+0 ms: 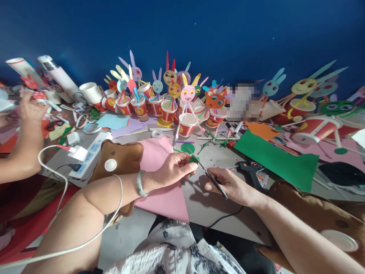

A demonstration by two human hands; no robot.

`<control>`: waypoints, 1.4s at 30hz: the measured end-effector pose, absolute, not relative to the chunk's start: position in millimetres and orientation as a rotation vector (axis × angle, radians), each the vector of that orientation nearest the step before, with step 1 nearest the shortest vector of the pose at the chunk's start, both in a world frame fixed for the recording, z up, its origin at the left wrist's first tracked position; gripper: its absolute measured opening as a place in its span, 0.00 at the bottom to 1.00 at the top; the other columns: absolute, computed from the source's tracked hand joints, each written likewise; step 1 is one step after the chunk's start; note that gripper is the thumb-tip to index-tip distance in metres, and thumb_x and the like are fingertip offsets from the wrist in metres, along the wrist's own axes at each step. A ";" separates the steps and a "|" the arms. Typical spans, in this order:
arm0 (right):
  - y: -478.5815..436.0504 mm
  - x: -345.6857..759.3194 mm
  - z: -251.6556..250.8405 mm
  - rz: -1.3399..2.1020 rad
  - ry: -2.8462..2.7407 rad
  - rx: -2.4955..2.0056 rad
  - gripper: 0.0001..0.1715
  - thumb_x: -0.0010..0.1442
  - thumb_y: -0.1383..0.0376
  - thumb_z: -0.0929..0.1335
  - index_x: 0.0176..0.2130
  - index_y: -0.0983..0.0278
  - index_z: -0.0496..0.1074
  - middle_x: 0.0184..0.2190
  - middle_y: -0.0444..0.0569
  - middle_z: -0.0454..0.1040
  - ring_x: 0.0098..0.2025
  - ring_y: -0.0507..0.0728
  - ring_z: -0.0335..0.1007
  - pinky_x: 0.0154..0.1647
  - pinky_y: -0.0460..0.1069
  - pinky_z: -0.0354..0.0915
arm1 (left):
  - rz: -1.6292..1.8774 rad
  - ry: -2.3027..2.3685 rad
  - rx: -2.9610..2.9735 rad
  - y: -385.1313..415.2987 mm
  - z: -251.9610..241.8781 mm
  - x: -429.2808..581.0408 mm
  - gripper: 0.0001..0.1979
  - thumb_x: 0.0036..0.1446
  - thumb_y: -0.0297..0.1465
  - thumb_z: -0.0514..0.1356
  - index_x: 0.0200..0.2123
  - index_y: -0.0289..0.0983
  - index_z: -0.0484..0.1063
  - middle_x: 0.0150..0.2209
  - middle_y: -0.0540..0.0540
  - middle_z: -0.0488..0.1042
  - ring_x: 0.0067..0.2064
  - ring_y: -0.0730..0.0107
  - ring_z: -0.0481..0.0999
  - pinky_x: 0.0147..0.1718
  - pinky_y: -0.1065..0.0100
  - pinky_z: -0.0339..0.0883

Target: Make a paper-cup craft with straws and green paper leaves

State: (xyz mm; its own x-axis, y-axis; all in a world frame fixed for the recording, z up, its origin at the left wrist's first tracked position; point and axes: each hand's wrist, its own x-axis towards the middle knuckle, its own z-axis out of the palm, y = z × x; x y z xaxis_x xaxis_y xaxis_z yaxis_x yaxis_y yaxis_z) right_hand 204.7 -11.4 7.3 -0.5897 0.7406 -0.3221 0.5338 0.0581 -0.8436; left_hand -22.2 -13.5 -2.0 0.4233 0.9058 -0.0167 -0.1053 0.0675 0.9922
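My left hand [172,167], with a bracelet on its wrist, pinches a small piece of green paper [195,160] above the table. In my right hand [232,186] is a pair of scissors [214,179] with dark handles, the blades pointing up and left at the green paper. Whether the blades are parted is too small to tell. Just beyond my fingers lies a round green paper disc [188,147], with green paper scraps [203,144] to its right. Pink paper [162,194] is spread beneath my left forearm.
Paper cups with rabbit-like paper heads [188,93] line the back by the blue wall. A power strip [90,154] and brown plush item [116,156] are left. Right are a black glue gun [249,173] and green sheet [278,158]. Another person's hand [31,110] works far left. A white cable crosses my left arm.
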 end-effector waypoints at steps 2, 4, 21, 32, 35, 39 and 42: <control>-11.7 204.4 8.8 1.550 -2.135 -1.309 0.35 0.53 0.37 0.71 0.24 0.62 0.60 0.20 0.39 0.62 0.24 0.49 0.50 0.24 0.47 0.48 | 0.910 0.823 1.274 -13.1 -3.0 -21.7 0.16 0.58 0.40 0.64 0.26 0.34 0.68 0.25 0.50 0.72 0.24 0.79 0.70 0.25 0.73 0.62; -12.3 204.4 10.4 1.550 -2.117 -1.306 0.35 0.53 0.37 0.71 0.24 0.62 0.60 0.20 0.39 0.62 0.24 0.48 0.50 0.25 0.47 0.48 | 0.913 0.824 1.283 -12.8 -3.2 -21.5 0.17 0.58 0.40 0.65 0.26 0.35 0.67 0.24 0.50 0.71 0.24 0.78 0.69 0.24 0.73 0.62; -12.8 205.2 18.5 1.532 -2.101 -1.336 0.36 0.53 0.35 0.70 0.23 0.62 0.60 0.21 0.41 0.63 0.25 0.49 0.51 0.25 0.47 0.50 | 0.942 0.820 1.282 -13.8 -5.0 -25.1 0.17 0.60 0.40 0.63 0.27 0.36 0.65 0.25 0.51 0.71 0.26 0.78 0.70 0.26 0.73 0.64; -12.6 205.2 14.1 1.634 -2.020 -1.311 0.34 0.52 0.38 0.72 0.24 0.62 0.59 0.21 0.39 0.62 0.25 0.49 0.51 0.26 0.47 0.47 | 0.977 0.791 1.202 -12.8 -1.9 -22.7 0.17 0.59 0.41 0.64 0.28 0.36 0.65 0.25 0.51 0.71 0.25 0.79 0.70 0.26 0.73 0.64; -13.1 204.3 12.7 1.638 -2.038 -1.272 0.33 0.53 0.39 0.72 0.25 0.62 0.60 0.21 0.39 0.63 0.25 0.49 0.53 0.26 0.47 0.48 | 0.962 0.788 1.206 -13.7 -1.1 -22.7 0.17 0.59 0.42 0.64 0.28 0.36 0.64 0.25 0.51 0.71 0.24 0.79 0.70 0.26 0.73 0.64; -13.2 203.1 13.2 1.644 -2.071 -1.267 0.34 0.54 0.36 0.70 0.26 0.63 0.62 0.21 0.40 0.64 0.25 0.49 0.53 0.26 0.48 0.48 | 0.929 0.791 1.234 -13.6 -2.7 -22.8 0.17 0.59 0.42 0.64 0.28 0.35 0.65 0.25 0.51 0.71 0.24 0.79 0.69 0.25 0.73 0.63; -13.4 203.3 12.7 1.618 -2.078 -1.263 0.35 0.54 0.35 0.69 0.26 0.63 0.61 0.22 0.40 0.64 0.25 0.49 0.53 0.26 0.48 0.48 | 0.931 0.782 1.242 -13.4 -3.6 -22.9 0.16 0.59 0.41 0.64 0.28 0.35 0.66 0.25 0.51 0.71 0.24 0.79 0.69 0.25 0.73 0.63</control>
